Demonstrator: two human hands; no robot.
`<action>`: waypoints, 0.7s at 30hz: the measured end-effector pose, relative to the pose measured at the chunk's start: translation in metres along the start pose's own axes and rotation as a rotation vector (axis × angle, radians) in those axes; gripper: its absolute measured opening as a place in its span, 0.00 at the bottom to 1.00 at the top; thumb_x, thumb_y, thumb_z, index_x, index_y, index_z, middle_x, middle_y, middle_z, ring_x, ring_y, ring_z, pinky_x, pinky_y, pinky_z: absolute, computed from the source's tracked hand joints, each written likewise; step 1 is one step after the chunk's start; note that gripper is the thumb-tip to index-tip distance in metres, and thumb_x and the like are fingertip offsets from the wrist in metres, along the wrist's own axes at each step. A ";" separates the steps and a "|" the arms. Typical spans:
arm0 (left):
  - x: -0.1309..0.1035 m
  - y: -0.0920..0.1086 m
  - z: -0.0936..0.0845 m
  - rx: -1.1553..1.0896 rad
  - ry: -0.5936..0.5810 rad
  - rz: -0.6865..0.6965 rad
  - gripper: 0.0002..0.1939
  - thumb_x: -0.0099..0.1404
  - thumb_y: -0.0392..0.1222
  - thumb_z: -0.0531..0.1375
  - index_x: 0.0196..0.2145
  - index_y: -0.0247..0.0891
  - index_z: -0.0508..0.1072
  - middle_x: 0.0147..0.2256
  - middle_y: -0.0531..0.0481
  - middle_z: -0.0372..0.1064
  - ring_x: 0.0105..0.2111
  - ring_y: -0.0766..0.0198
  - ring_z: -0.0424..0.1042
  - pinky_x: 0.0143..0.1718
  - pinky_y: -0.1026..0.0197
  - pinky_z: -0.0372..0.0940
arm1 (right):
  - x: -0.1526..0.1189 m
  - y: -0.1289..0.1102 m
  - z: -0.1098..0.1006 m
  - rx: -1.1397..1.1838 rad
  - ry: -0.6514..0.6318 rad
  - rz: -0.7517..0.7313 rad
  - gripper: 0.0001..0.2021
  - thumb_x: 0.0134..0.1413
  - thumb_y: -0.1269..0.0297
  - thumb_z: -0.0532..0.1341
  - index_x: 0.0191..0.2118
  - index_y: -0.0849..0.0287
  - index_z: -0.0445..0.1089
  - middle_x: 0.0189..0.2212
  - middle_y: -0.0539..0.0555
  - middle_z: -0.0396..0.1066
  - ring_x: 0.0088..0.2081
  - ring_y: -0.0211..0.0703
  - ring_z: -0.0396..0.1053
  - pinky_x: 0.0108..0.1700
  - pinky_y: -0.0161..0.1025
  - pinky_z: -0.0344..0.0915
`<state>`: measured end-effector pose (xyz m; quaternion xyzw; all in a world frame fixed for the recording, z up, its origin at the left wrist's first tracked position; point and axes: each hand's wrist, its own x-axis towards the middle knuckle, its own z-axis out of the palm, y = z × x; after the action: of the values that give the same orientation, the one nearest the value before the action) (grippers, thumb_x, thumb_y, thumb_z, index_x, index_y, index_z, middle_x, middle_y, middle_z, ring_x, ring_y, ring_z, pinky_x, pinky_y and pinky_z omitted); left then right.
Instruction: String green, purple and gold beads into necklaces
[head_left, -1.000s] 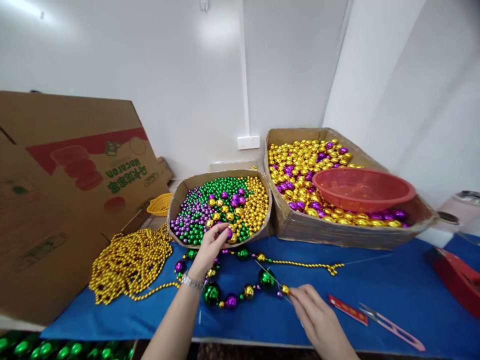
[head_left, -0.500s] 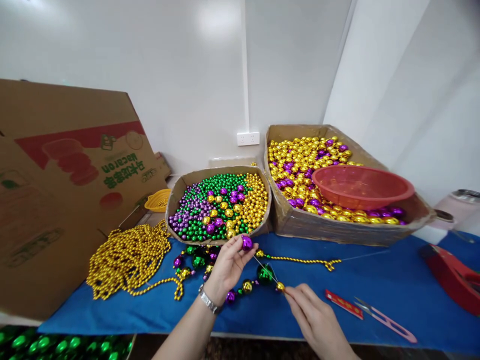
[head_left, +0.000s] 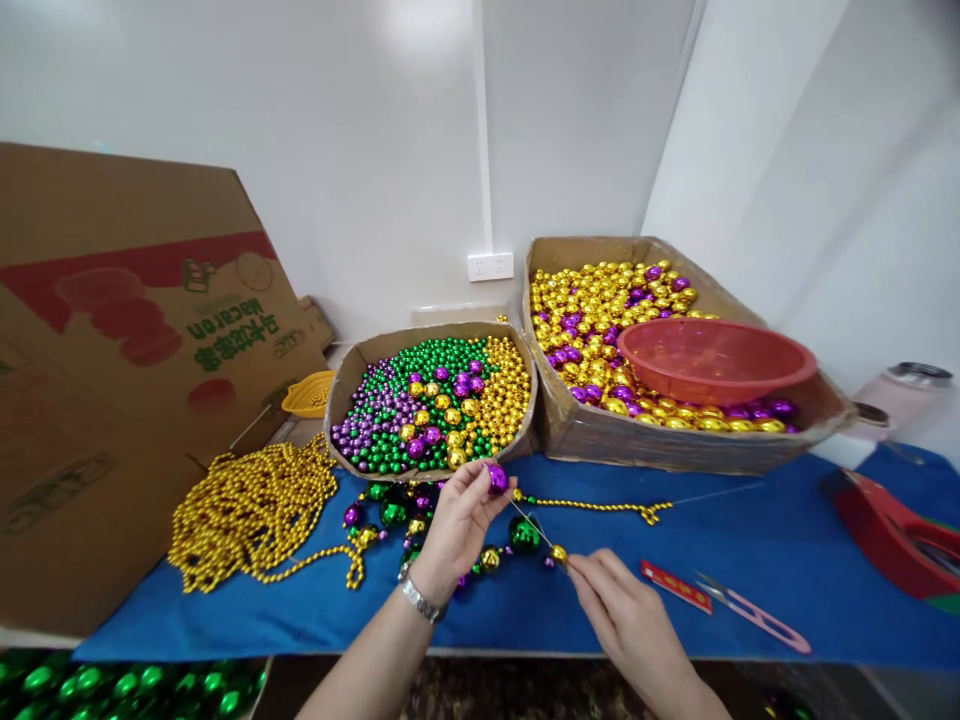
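My left hand (head_left: 459,520), wearing a metal watch, pinches a large shiny purple bead (head_left: 496,479) between thumb and fingers. From that bead a thin thread (head_left: 531,523) slants down to the fingertips of my right hand (head_left: 622,605), which are closed on it. A small gold bead (head_left: 558,554) sits right at those fingertips. Behind and below the hands lies a bead garland with a big green bead (head_left: 524,534) and a gold bead (head_left: 490,559); my left hand and wrist cover part of it.
Beyond the hands stands a carton of small beads (head_left: 341,462), beside a larger carton (head_left: 652,452) bearing a red basket (head_left: 716,385). Gold bead strands (head_left: 247,515) lie left. Pink-handled snips (head_left: 765,618), a red packet (head_left: 676,586) and a red tape dispenser (head_left: 889,535) are right on the blue cloth (head_left: 315,620).
The whole view has shifted slightly, so things sit a little higher and further left. Both hands keep nearly the same pose and hold.
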<state>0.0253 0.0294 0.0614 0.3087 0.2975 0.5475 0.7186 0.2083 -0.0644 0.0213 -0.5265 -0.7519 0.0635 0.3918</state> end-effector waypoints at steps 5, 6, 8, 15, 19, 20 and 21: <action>-0.011 -0.008 0.011 0.125 -0.055 0.021 0.15 0.53 0.41 0.67 0.39 0.38 0.71 0.38 0.48 0.68 0.39 0.61 0.71 0.42 0.57 0.68 | 0.000 0.003 0.004 -0.004 0.015 0.028 0.14 0.65 0.62 0.47 0.40 0.57 0.69 0.29 0.54 0.70 0.30 0.38 0.71 0.32 0.33 0.68; -0.013 -0.011 0.013 0.145 -0.065 0.022 0.16 0.53 0.41 0.67 0.39 0.38 0.71 0.38 0.48 0.68 0.39 0.61 0.70 0.40 0.58 0.68 | -0.001 0.005 0.005 0.002 0.022 0.036 0.13 0.65 0.62 0.47 0.39 0.56 0.69 0.30 0.54 0.71 0.30 0.39 0.71 0.33 0.34 0.68; -0.014 -0.015 0.015 0.179 -0.084 0.030 0.18 0.52 0.40 0.67 0.41 0.38 0.71 0.38 0.47 0.68 0.38 0.61 0.70 0.39 0.58 0.68 | -0.003 0.010 0.007 0.012 0.037 0.047 0.13 0.64 0.61 0.48 0.38 0.56 0.68 0.30 0.53 0.71 0.31 0.39 0.72 0.33 0.34 0.68; -0.007 -0.023 0.013 0.197 -0.034 0.041 0.17 0.51 0.41 0.68 0.38 0.37 0.71 0.35 0.49 0.69 0.34 0.64 0.70 0.40 0.58 0.67 | -0.009 0.018 0.008 -0.061 0.146 -0.003 0.12 0.64 0.61 0.49 0.39 0.56 0.68 0.30 0.53 0.71 0.31 0.39 0.72 0.33 0.34 0.68; -0.007 -0.026 0.011 0.199 -0.027 0.046 0.16 0.51 0.41 0.68 0.38 0.37 0.70 0.35 0.50 0.69 0.34 0.65 0.70 0.39 0.60 0.66 | -0.009 0.014 0.007 -0.050 0.114 0.011 0.13 0.64 0.60 0.48 0.38 0.56 0.68 0.29 0.53 0.71 0.31 0.40 0.72 0.33 0.34 0.68; -0.008 -0.028 0.012 0.228 -0.029 0.061 0.17 0.51 0.41 0.68 0.38 0.38 0.70 0.34 0.50 0.70 0.33 0.66 0.70 0.38 0.62 0.66 | -0.009 0.014 0.007 -0.056 0.117 0.016 0.13 0.64 0.60 0.48 0.38 0.56 0.68 0.30 0.53 0.71 0.31 0.40 0.72 0.33 0.34 0.68; -0.009 -0.031 0.012 0.258 -0.039 0.066 0.17 0.51 0.40 0.68 0.38 0.38 0.70 0.33 0.51 0.70 0.32 0.67 0.70 0.37 0.63 0.65 | -0.009 0.013 0.008 -0.061 0.128 0.017 0.13 0.64 0.60 0.48 0.38 0.56 0.68 0.30 0.53 0.71 0.31 0.40 0.72 0.33 0.34 0.69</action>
<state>0.0508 0.0127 0.0462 0.4188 0.3413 0.5220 0.6600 0.2142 -0.0632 0.0045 -0.5474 -0.7225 0.0099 0.4222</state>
